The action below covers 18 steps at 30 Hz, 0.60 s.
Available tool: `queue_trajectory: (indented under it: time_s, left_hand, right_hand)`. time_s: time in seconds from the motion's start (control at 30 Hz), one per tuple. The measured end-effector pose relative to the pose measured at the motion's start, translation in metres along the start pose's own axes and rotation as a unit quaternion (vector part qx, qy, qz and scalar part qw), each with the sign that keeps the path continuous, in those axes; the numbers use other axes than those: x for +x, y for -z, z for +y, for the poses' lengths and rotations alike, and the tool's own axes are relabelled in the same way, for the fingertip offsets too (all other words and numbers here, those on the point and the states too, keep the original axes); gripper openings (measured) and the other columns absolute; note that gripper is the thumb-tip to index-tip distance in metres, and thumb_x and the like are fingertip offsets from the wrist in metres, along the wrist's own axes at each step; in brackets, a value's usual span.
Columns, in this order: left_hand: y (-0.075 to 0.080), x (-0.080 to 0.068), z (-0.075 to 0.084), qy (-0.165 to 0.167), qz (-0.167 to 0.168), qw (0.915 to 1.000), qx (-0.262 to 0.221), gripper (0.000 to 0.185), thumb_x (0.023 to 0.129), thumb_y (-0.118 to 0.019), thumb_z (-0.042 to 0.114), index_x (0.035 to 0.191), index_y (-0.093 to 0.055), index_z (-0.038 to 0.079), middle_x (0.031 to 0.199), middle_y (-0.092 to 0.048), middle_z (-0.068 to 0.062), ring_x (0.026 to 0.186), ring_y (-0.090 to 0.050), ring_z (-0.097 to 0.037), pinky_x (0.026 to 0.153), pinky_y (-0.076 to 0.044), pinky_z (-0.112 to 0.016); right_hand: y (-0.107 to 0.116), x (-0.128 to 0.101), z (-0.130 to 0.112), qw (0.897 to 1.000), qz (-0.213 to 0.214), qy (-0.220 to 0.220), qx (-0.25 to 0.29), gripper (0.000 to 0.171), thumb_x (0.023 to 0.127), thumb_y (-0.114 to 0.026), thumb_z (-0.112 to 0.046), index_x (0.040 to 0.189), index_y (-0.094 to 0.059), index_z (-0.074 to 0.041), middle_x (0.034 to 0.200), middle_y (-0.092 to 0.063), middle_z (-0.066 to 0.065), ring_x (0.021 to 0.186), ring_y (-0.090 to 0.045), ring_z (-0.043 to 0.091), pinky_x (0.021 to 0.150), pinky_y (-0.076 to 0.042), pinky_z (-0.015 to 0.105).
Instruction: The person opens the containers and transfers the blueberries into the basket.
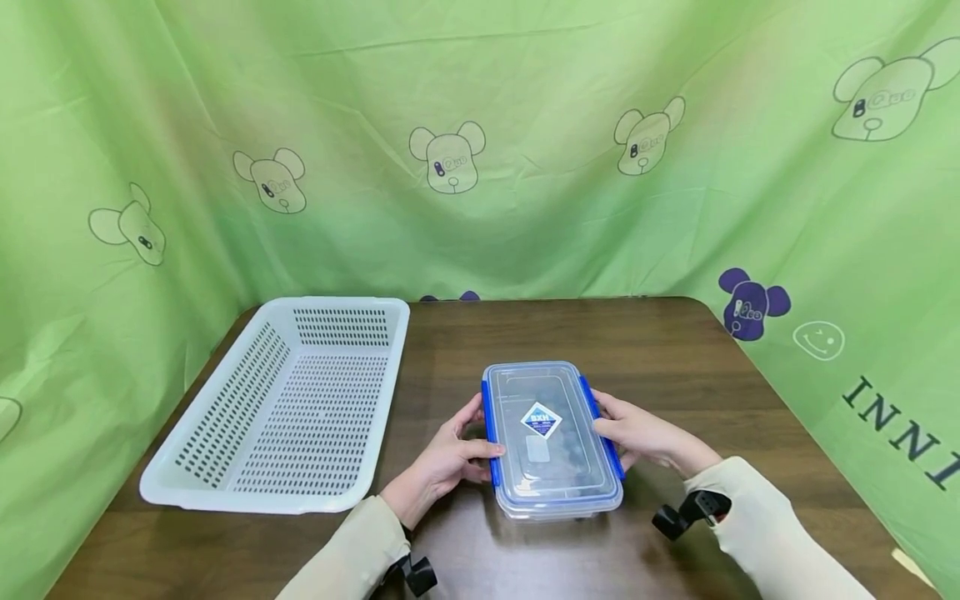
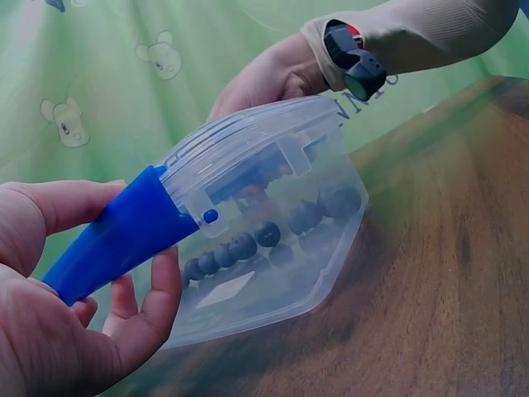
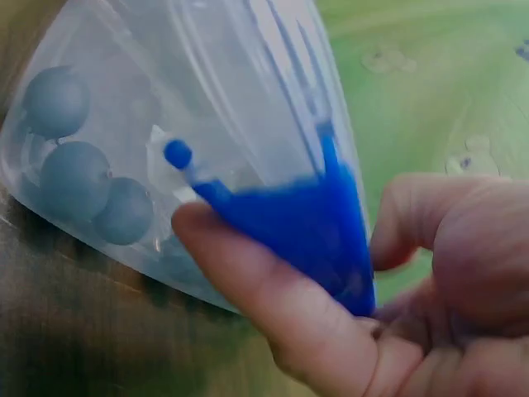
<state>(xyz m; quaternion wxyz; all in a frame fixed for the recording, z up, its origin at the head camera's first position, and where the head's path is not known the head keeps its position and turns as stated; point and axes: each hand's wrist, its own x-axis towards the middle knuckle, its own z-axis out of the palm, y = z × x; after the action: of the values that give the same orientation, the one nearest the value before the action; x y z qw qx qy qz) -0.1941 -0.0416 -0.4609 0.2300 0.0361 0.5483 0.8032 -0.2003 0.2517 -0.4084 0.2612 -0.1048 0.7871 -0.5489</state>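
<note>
A clear plastic food container (image 1: 558, 467) with a transparent lid and blue side clips is held between both hands. My left hand (image 1: 446, 454) grips its left side; in the left wrist view the thumb lies over the blue clip (image 2: 124, 236) and fingers curl below it. The right hand (image 1: 645, 429) grips the opposite side, with the right wrist view showing fingers around the other blue clip (image 3: 306, 236). Several dark, round, berry-like things (image 2: 240, 246) show through the container's wall. The lid is on. Whether the base touches the table cannot be told.
A white perforated plastic basket (image 1: 386, 417) stands at the left of the brown wooden table (image 1: 465, 333). A green printed curtain (image 1: 525, 233) hangs behind the table and along both sides. Small black cameras (image 1: 690, 512) are strapped to the wrists.
</note>
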Motion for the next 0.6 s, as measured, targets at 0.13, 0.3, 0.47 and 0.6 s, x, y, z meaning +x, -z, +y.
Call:
queue_trajectory:
  time_s: [0.13,0.3,0.47,0.6]
  left_hand:
    - [0.001,0.000,0.002,0.000,0.001,1.0000,0.002,0.094,0.079,-0.069,-0.016,0.158,-0.028,0.014,0.135,-0.034,-0.010,0.070,-0.067,-0.025,0.049,-0.059,-0.030]
    - [0.002,-0.002,0.001,0.008,0.003,0.9999,0.007,0.094,0.079,-0.070,-0.014,0.158,-0.028,0.014,0.135,-0.035,-0.009,0.067,-0.067,-0.023,0.048,-0.058,-0.028]
    - [0.000,-0.003,0.001,0.011,0.009,0.9999,0.005,0.092,0.080,-0.070,-0.014,0.158,-0.029,0.015,0.137,-0.034,-0.010,0.068,-0.067,-0.023,0.049,-0.058,-0.028]
    - [-0.002,-0.003,0.002,0.011,0.017,0.9997,0.010,0.092,0.080,-0.070,-0.013,0.157,-0.029,0.014,0.140,-0.033,-0.011,0.073,-0.067,-0.023,0.053,-0.059,-0.030]
  right_hand:
    - [-0.004,0.000,0.000,1.000,0.015,-0.002,-0.015,0.071,0.099,-0.041,-0.005,0.155,0.002,0.005,0.106,-0.062,0.024,0.078,-0.069,0.032,0.055,-0.061,0.052]
    - [0.006,-0.001,0.011,0.999,-0.008,-0.006,0.052,0.073,0.097,-0.040,-0.007,0.154,0.003,0.007,0.098,-0.066,0.017,0.078,-0.069,0.027,0.055,-0.061,0.045]
    - [0.021,0.001,0.034,0.986,-0.059,0.014,0.158,0.063,0.099,-0.038,-0.003,0.150,-0.004,0.014,0.098,-0.070,0.011,0.080,-0.071,0.022,0.059,-0.063,0.037]
    - [0.027,0.002,0.049,0.971,-0.099,0.031,0.217,0.055,0.102,-0.039,-0.001,0.148,-0.013,0.014,0.099,-0.069,0.010,0.081,-0.072,0.021,0.065,-0.063,0.034]
